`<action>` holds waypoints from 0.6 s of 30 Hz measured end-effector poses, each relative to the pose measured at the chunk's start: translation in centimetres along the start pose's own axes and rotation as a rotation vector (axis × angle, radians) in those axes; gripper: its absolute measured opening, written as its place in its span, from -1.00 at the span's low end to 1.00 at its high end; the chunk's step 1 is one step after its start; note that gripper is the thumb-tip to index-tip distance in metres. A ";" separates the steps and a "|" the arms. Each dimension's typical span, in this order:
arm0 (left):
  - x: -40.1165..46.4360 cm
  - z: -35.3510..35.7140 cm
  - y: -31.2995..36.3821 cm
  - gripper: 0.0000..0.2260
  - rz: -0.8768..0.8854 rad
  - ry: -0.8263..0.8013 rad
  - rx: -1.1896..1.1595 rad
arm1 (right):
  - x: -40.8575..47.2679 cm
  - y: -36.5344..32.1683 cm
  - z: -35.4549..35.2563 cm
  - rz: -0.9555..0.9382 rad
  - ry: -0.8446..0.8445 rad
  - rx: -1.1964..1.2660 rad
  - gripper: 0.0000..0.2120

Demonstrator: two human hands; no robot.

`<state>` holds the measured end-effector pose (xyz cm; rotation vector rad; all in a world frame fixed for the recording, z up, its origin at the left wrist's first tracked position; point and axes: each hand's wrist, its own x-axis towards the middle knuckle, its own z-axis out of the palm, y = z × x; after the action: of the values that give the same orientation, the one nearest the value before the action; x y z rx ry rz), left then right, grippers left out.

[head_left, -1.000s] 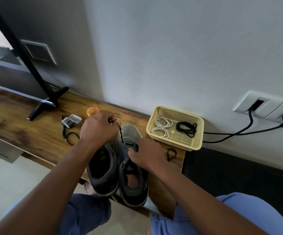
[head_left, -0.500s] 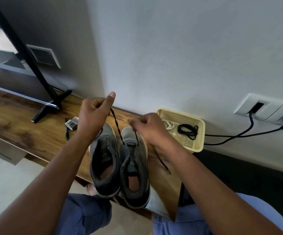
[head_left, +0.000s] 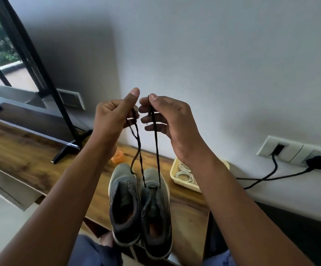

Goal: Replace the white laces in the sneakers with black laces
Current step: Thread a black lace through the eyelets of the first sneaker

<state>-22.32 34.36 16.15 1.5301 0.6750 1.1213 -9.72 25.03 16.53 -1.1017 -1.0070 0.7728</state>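
Black lace (head_left: 156, 143) runs up from the front eyelets of the right-hand sneaker (head_left: 155, 214), centre-bottom of frame, both ends lifted to mid-frame. Our left hand (head_left: 115, 116) is closed around one end, thumb pressed on it, with a slack tail looping down over the left-hand sneaker (head_left: 125, 206). Our right hand (head_left: 165, 118) pinches the other end between thumb and forefinger, remaining fingers loosely curled. The sneakers sit side by side, touching, toes toward the wall, on a wooden bench (head_left: 21, 150); neither shows white lace.

Right of the shoes, a cream plastic basket (head_left: 175, 169) holds coiled white laces (head_left: 185, 172); our right forearm covers most of it, the rest of its contents cannot be told.

An orange object (head_left: 118, 157) lies just behind the left-hand sneaker, partly hidden by our left forearm. TV (head_left: 27, 104) on a black stand at left of frame. Wall sockets (head_left: 294, 154) at right, a black cable (head_left: 275, 173) plugged in and trailing along the wall.
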 end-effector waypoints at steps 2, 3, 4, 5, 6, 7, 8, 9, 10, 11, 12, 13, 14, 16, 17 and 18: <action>0.4 0.3 1.7 -0.57 -0.047 -0.010 -0.007 | 0.2 -1.3 0.4 -0.040 0.008 -0.037 -0.72; 0.6 0.4 2.5 -0.57 -0.065 -0.002 -0.008 | 0.4 -1.8 0.6 -0.056 0.016 -0.056 -0.73; 0.8 0.6 3.3 -0.56 -0.085 0.013 -0.007 | 0.6 -2.1 0.7 -0.069 0.024 -0.075 -0.75; 1.1 0.7 4.1 -0.55 -0.105 0.028 -0.008 | 0.9 -2.6 0.8 -0.083 0.034 -0.098 -0.76; 1.3 0.7 4.9 -0.56 -0.123 0.040 -0.013 | 1.1 -3.0 1.0 -0.097 0.047 -0.125 -0.76; 1.6 0.7 5.7 -0.58 -0.130 0.050 -0.017 | 1.3 -3.4 1.1 -0.113 0.067 -0.155 -0.75; 1.9 0.6 6.4 -0.60 -0.126 0.059 -0.011 | 1.5 -3.8 1.2 -0.131 0.091 -0.186 -0.74; 2.2 0.5 7.0 -0.61 -0.112 0.067 0.010 | 1.7 -4.1 1.2 -0.149 0.117 -0.215 -0.75; 2.4 0.5 7.7 -0.61 -0.092 0.072 0.033 | 1.8 -4.5 1.2 -0.168 0.141 -0.236 -0.77; 2.6 0.5 8.3 -0.61 -0.069 0.073 0.050 | 1.9 -4.9 1.3 -0.184 0.161 -0.247 -0.78; 2.7 0.6 9.0 -0.60 -0.041 0.070 0.065 | 1.9 -5.3 1.3 -0.199 0.178 -0.249 -0.79; 2.8 0.6 9.7 -0.59 -0.008 0.064 0.090 | 2.0 -5.6 1.3 -0.212 0.193 -0.245 -0.79; 3.0 0.6 10.3 -0.58 0.026 0.057 0.122 | 2.0 -5.9 1.4 -0.222 0.204 -0.236 -0.79; 3.5 0.6 11.4 -0.53 0.100 0.033 0.200 | 2.1 -6.7 1.5 -0.247 0.223 -0.211 -0.78; 3.7 0.5 12.0 -0.48 0.139 0.021 0.244 | 2.1 -7.0 1.6 -0.259 0.231 -0.201 -0.78; 4.1 0.5 12.5 -0.45 0.176 0.012 0.301 | 2.2 -7.4 1.7 -0.268 0.235 -0.194 -0.77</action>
<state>-22.04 34.33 29.30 1.8688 0.7543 1.2008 -10.36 25.40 24.43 -1.1628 -1.0166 0.3260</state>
